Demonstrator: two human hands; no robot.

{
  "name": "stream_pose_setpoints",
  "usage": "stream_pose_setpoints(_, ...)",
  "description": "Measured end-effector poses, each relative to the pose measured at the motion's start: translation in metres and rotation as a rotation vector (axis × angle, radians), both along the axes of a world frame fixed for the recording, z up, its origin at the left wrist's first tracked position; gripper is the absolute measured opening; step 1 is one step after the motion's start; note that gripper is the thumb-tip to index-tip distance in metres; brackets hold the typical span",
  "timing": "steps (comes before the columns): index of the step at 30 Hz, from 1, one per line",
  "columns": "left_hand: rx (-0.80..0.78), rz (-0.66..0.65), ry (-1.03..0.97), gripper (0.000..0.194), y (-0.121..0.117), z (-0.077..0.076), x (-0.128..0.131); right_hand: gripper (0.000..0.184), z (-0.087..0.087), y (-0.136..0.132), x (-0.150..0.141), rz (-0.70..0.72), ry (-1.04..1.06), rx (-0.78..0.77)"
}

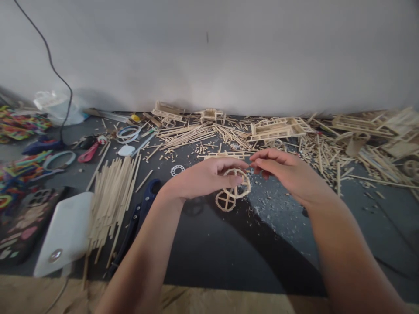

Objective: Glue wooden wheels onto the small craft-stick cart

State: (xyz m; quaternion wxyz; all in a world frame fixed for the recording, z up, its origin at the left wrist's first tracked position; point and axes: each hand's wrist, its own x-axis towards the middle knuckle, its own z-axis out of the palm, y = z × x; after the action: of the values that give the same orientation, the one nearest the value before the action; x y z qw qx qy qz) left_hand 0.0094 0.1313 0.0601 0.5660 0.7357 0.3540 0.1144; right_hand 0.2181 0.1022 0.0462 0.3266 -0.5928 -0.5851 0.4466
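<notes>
My left hand (209, 176) is closed, thumb and fingers pinching a spoked wheel (244, 192) built of small wooden stick pieces. Just below it appears a smaller spoked wooden wheel (225, 202); whether the two are joined I cannot tell. To the right, my right hand (288, 172) has its fingertips drawn together close to the held wheel's upper edge. Anything between those fingertips is too small to make out. Behind the hands lies a flat piece of joined wooden sticks (225, 155), partly hidden by my left hand.
A bundle of thin sticks (113, 196) lies left, beside blue-handled cutters (144, 209), a white power bank (67, 233) and a phone (28, 222). A white ring (177, 170) sits behind my left wrist. Stick frames (278, 128) and offcuts line the wall.
</notes>
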Motion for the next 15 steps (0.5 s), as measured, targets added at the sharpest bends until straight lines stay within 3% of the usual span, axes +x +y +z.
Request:
stream_pose_setpoints(9, -0.007, 0.052, 0.036, 0.048, -0.001, 0.003, -0.002, 0.028, -0.004, 0.004, 0.012, 0.032, -0.093, -0.062)
stream_pose_setpoints(15, -0.056, 0.080, -0.059, 0.051, 0.002, -0.001, -0.004, 0.029, -0.009, 0.005, 0.013, 0.277, -0.214, -0.167)
